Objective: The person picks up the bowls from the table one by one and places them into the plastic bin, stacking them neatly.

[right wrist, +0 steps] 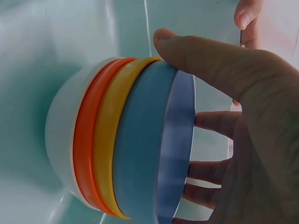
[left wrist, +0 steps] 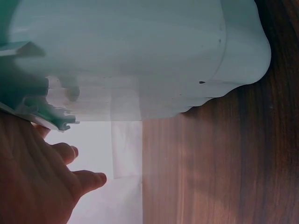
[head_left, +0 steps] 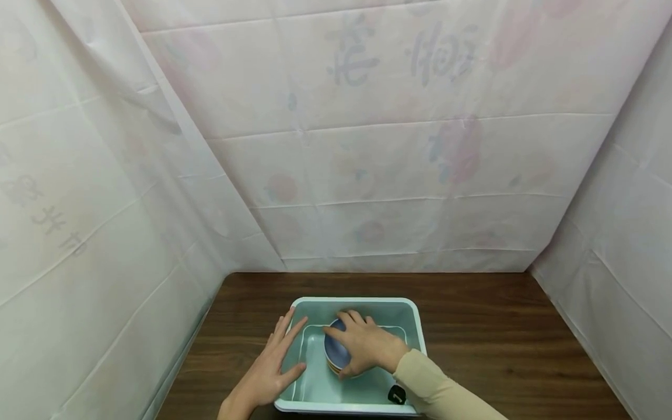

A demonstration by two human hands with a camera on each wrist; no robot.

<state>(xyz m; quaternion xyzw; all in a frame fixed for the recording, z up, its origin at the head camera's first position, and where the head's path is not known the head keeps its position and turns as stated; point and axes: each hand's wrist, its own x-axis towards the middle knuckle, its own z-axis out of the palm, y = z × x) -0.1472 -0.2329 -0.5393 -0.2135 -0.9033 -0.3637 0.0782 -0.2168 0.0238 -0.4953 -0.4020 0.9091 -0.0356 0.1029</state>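
A stack of nested bowls stands in a pale green plastic bin (head_left: 315,388). Uppermost is a blue bowl (right wrist: 140,135), with a yellow bowl (right wrist: 106,154), an orange bowl (right wrist: 85,149) and a whitish bowl (right wrist: 63,135) below it. My right hand (head_left: 367,344) reaches across the stack and grips the blue bowl, thumb at the rim on one side and spread fingers at the opposite side. My left hand (head_left: 270,367) lies at the bin's left rim with straight, spread fingers, its thumb over the inside; in the left wrist view this hand (left wrist: 37,172) is beside the bin's outer wall.
The bin stands on a dark wood-grain table (head_left: 483,338). White printed sheets (head_left: 394,175) hang behind the table and along both sides. A small black piece with a white mark (head_left: 397,395) shows by the right sleeve, over the bin's front corner.
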